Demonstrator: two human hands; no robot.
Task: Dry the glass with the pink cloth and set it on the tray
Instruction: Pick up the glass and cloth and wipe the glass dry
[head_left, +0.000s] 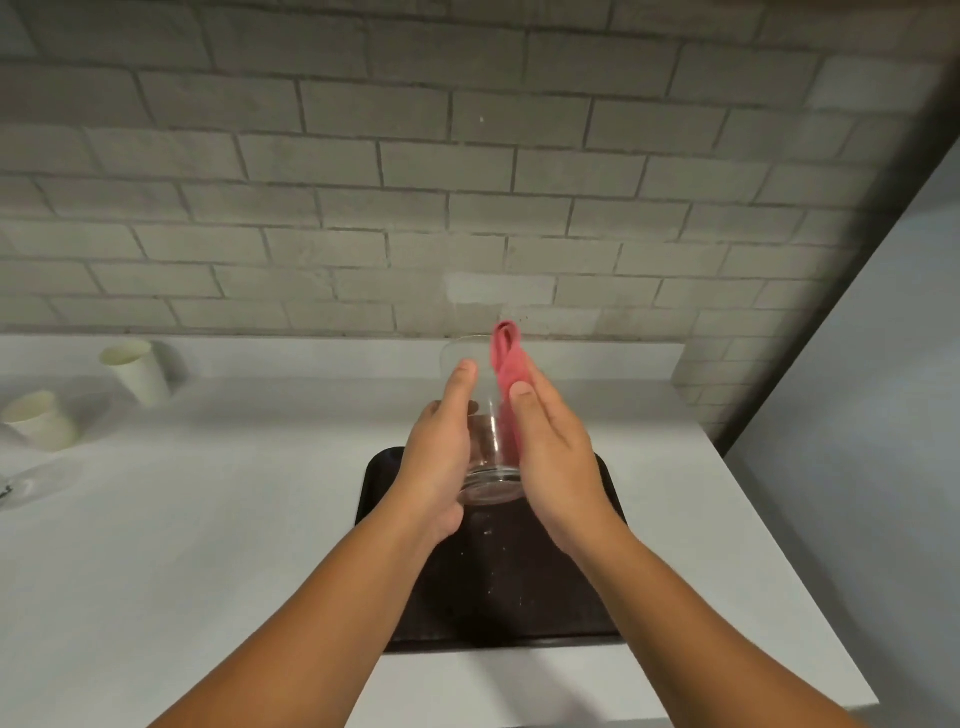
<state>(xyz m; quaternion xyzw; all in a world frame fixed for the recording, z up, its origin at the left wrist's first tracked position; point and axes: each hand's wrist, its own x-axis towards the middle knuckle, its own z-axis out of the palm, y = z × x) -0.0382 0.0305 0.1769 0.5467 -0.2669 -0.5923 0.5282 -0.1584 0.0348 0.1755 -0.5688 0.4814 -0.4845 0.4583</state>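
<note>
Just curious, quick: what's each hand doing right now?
Left hand: closed around the glass, held above the tray.
Right hand: pressing the pink cloth against the glass.

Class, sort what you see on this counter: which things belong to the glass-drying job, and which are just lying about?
Belongs to the job:
glass, held in the left hand
pink cloth, pressed to the glass by the right hand
dark tray, under the hands

Just lying about:
two pale cups at far left
a clear item at the left edge, too blurred to name
</note>
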